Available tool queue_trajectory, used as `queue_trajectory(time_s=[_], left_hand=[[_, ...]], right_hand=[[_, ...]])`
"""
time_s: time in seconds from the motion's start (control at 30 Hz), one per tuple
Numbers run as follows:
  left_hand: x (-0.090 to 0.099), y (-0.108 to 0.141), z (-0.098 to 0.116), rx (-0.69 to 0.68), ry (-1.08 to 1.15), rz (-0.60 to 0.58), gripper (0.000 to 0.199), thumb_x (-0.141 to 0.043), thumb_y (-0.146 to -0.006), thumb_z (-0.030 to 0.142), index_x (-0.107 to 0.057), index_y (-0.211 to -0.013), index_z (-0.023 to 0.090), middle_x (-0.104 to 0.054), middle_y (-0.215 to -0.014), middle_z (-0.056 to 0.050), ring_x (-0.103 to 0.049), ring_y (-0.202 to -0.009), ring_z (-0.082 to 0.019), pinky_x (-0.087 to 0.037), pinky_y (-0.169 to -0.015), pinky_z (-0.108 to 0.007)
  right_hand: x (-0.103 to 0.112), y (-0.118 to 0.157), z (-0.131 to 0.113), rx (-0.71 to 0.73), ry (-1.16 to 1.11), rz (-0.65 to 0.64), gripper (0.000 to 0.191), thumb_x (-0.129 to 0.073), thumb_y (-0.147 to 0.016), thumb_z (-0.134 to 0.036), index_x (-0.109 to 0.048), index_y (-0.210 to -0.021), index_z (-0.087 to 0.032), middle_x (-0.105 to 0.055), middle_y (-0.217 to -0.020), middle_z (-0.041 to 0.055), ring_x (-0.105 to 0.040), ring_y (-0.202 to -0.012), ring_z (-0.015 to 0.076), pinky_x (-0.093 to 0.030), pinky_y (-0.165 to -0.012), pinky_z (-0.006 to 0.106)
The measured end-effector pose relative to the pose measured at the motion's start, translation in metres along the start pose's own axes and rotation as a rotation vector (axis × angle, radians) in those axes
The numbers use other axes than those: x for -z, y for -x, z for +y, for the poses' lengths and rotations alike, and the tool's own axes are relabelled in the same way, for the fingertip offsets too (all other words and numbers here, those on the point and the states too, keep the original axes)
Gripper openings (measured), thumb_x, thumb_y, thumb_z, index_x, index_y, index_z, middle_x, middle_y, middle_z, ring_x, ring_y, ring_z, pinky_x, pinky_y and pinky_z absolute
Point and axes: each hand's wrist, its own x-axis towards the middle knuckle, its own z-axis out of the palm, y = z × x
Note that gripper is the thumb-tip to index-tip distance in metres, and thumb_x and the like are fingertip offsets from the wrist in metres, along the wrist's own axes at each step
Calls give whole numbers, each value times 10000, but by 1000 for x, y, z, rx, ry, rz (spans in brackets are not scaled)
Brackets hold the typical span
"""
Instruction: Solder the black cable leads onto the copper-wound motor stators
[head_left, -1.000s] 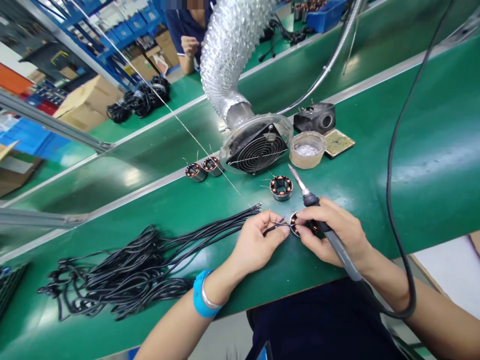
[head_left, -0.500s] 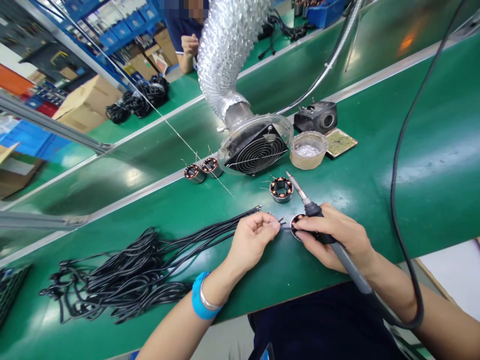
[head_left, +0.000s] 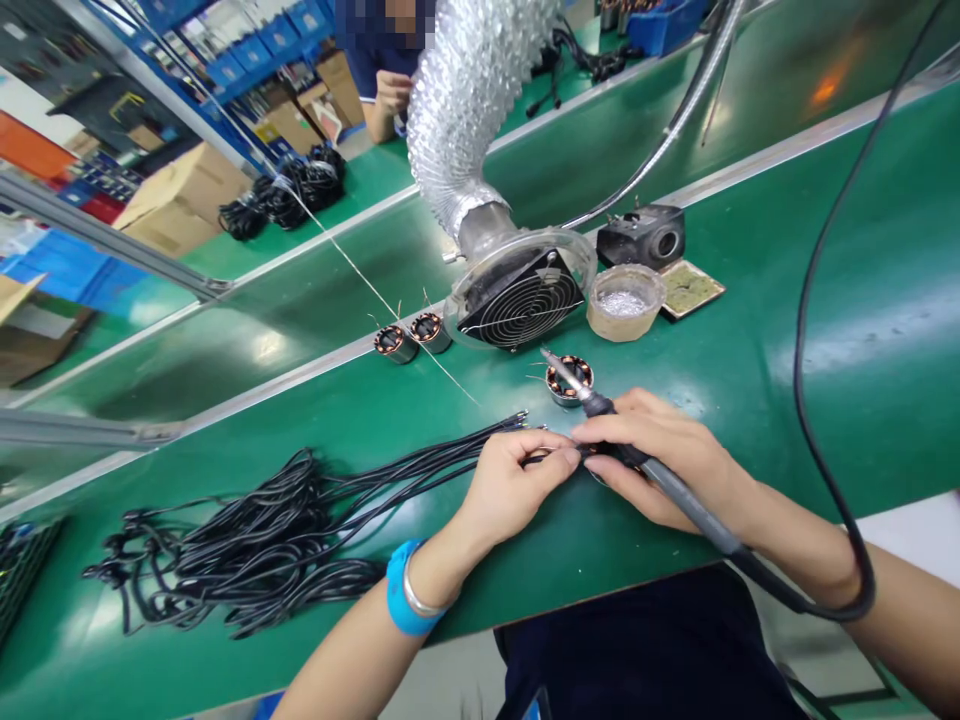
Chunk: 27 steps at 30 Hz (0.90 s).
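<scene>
My right hand [head_left: 667, 460] is closed around the grey handle of a soldering iron [head_left: 684, 492], its metal tip pointing up and to the left. Thumb and fingers of my left hand [head_left: 510, 485] pinch a thin dark wire, fingertips meeting those of the right hand. Beneath the right fingers lies a motor stator, almost wholly hidden; only a sliver of rim shows. Just beyond, another stator [head_left: 559, 392] with copper windings sits on the green bench, partly behind the iron's tip. Left of my hands spreads a bundle of black cables [head_left: 262, 550], their stripped ends toward me.
A fume fan [head_left: 525, 305] on a silver duct [head_left: 457, 120] stands behind the hands. Beside it are a solder dish [head_left: 622, 325], a sponge tray [head_left: 690, 288] and a black iron stand [head_left: 641, 238]. Two stators [head_left: 396, 345] stand at the back ledge. A co-worker sits opposite.
My left hand has moved right, up to the right fingertips. The iron's tip has swung left across the nearby stator, and the right fingers now cover the held stator more.
</scene>
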Motion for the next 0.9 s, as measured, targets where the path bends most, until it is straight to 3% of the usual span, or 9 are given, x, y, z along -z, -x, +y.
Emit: queue_trajectory(time_s=[0.23,0.4,0.6,0.77,0.9], left_hand=[[0,10,-3,-30,-219,27,190,-611,-858,303,-715,-844,145,-414,-544,57,-303,-493,-73,-247,-490,-209],[4,10,-5,-78,-201,0,214,-595,-882,314,-735,-899,153,-594,-653,1,-427,-538,-102,-337,-535,-223],[4,12,-2,-301,-436,57,196,-572,-918,267,-740,-889,170,-677,-730,-42,-574,-657,-150,-424,-669,-256],[2,13,2,-346,-515,112,162,-568,-889,196,-717,-829,178,-597,-642,-14,-539,-608,-141,-405,-645,-255],[-9,22,-1,-301,-482,173,158,-567,-906,221,-710,-846,188,-643,-704,-31,-569,-636,-153,-425,-659,-264]], right_hand=[[0,-5,2,-105,-70,-51,321,-594,-868,-76,-587,-1145,-238,-672,-876,8,-624,-809,160,-537,-733,291],[0,-2,0,-234,-128,-69,359,-617,-853,-107,-576,-1177,-255,-705,-894,-1,-673,-815,165,-556,-727,279],[2,-6,1,-381,-268,-143,399,-629,-850,-119,-550,-1212,-268,-712,-820,-40,-687,-678,133,-530,-612,223],[2,-7,-2,-268,-134,-124,391,-638,-851,-139,-563,-1216,-258,-713,-879,-20,-690,-787,154,-553,-726,255],[-7,-5,-11,-101,42,39,296,-580,-886,-111,-593,-1151,-242,-683,-851,11,-633,-732,169,-542,-695,293]])
